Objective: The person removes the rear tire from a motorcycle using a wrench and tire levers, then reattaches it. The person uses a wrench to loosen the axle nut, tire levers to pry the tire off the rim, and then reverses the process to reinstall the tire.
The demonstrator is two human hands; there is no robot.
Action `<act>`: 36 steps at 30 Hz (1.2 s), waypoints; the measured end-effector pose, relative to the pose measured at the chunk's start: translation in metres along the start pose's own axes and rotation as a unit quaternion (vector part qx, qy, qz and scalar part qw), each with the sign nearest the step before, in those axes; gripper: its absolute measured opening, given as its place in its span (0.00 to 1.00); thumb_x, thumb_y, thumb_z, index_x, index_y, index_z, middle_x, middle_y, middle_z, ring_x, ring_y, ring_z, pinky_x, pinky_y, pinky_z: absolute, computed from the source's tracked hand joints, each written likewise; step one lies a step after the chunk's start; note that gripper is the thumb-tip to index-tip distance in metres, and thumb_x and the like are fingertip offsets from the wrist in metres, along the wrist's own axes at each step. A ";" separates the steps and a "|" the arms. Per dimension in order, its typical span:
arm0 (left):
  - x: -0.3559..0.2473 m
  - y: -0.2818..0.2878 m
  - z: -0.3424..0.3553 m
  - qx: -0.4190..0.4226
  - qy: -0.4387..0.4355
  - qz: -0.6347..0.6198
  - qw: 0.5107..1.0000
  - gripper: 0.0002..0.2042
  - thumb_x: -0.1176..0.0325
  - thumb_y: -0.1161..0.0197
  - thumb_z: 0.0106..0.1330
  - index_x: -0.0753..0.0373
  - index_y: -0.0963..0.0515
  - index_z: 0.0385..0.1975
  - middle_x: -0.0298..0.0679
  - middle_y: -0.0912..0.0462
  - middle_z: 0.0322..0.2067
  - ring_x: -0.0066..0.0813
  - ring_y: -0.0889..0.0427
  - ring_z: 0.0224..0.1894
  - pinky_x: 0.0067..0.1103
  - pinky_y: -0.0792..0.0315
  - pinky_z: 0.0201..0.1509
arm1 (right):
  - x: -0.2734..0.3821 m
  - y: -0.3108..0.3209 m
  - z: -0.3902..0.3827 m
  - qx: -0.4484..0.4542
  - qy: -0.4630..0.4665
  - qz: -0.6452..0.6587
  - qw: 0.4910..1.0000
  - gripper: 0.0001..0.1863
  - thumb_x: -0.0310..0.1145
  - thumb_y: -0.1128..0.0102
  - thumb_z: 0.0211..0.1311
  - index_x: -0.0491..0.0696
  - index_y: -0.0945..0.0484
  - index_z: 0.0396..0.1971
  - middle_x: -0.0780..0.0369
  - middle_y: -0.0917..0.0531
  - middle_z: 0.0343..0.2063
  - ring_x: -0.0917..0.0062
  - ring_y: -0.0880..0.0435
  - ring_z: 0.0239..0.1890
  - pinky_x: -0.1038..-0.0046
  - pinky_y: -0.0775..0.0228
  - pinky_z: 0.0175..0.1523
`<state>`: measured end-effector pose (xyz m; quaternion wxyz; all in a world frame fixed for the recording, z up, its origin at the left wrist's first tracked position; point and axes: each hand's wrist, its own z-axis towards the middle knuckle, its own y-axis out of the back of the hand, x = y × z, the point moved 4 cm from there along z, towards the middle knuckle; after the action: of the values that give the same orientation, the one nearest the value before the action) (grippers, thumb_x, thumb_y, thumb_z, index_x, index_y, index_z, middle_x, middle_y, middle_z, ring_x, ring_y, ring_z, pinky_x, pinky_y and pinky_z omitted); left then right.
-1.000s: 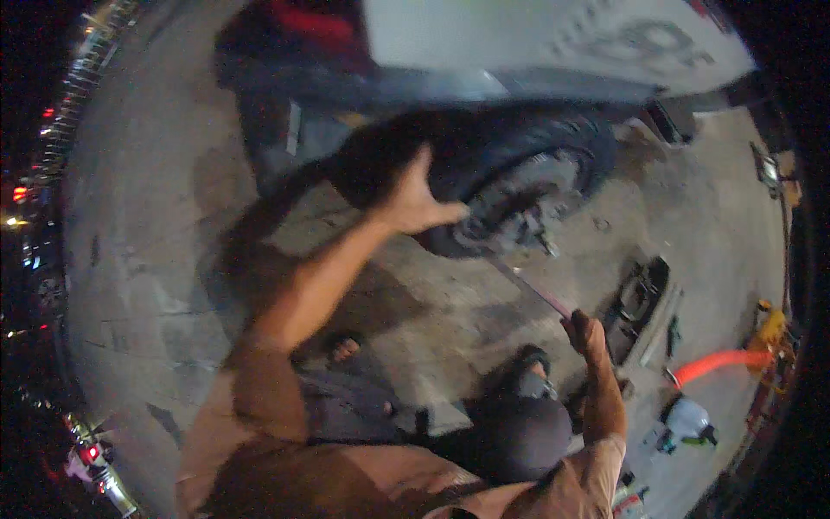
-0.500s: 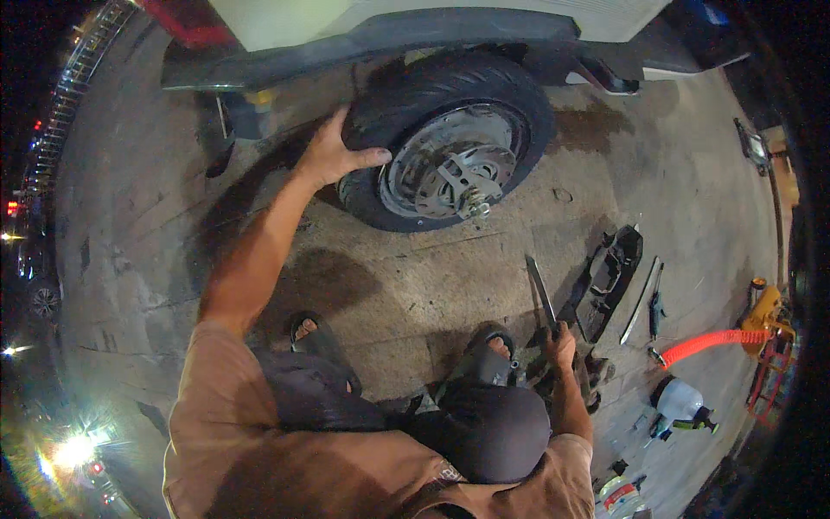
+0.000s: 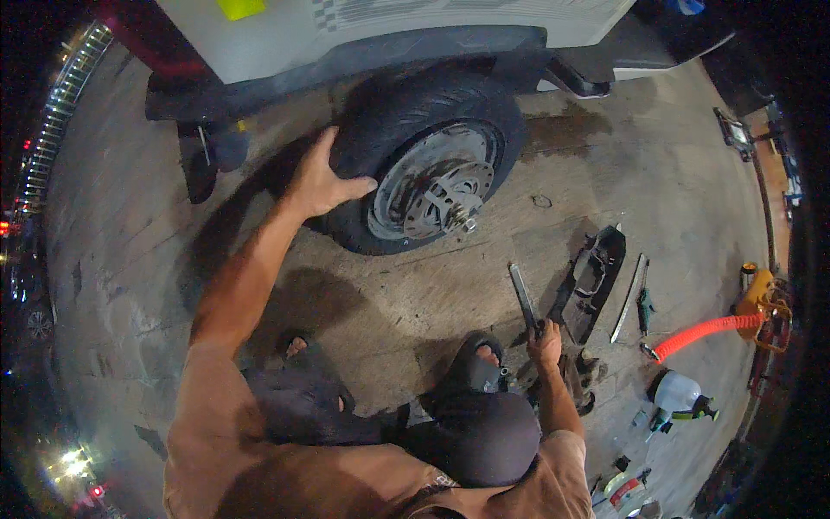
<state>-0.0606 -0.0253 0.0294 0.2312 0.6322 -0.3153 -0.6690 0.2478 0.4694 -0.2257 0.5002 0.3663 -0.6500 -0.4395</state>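
Note:
The motor scooter wheel (image 3: pixel 441 173), a black tyre on a grey metal hub, stands beneath a pale vehicle body (image 3: pixel 389 26). Pressed to its left edge is my left hand (image 3: pixel 324 189), the thumb on the sidewall and the fingers along the tread. The finger ends are partly hidden. A threaded axle with a nut (image 3: pixel 467 225) sticks out of the hub. Low beside my right foot, my right hand (image 3: pixel 545 343) is closed around the near end of a flat metal bar (image 3: pixel 521 292). The bar's free end points toward the wheel.
Right of the bar lie a black plastic cover (image 3: pixel 595 281), a long thin rod (image 3: pixel 627 298) and a screwdriver-like tool (image 3: pixel 645 310). An orange coiled hose (image 3: pixel 705 333) runs to yellow equipment (image 3: pixel 756 298). A spray bottle (image 3: pixel 679 394) lies nearby. My sandalled feet stand below the wheel.
The view has shifted slightly, with most things sitting a little farther left and the wheel lower. Both hands keep their holds.

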 end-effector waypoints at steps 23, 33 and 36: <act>-0.113 -0.070 -0.092 0.037 -0.145 -0.099 0.984 0.46 0.60 0.20 0.35 0.69 0.39 0.54 0.57 0.31 0.48 0.55 0.30 0.53 0.38 0.34 0.58 | 0.269 0.161 0.139 -0.024 -0.001 0.567 0.823 0.34 0.55 0.65 0.73 0.43 0.45 0.67 0.57 0.35 0.63 0.69 0.35 0.64 0.65 0.47 0.68; -0.093 -0.111 -0.099 0.179 -0.176 -0.289 0.924 0.44 0.55 0.25 0.46 0.69 0.40 0.60 0.55 0.30 0.53 0.53 0.28 0.55 0.37 0.35 0.61 | 0.244 0.182 0.111 -0.060 -0.035 0.654 0.754 0.39 0.58 0.52 0.64 0.43 0.41 0.64 0.54 0.29 0.59 0.65 0.28 0.59 0.60 0.35 0.63; -0.078 -0.120 -0.103 0.201 -0.181 -0.270 0.924 0.40 0.54 0.25 0.45 0.69 0.34 0.56 0.52 0.29 0.51 0.51 0.29 0.55 0.37 0.34 0.61 | 0.242 0.188 0.108 -0.064 -0.060 0.663 0.743 0.38 0.59 0.57 0.65 0.41 0.35 0.61 0.53 0.26 0.57 0.63 0.26 0.58 0.60 0.35 0.63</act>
<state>0.0595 0.0998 -0.0024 -0.1512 0.5946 -0.2972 -0.7316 0.0801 0.3354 0.0179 0.6478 -0.2171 -0.7279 -0.0585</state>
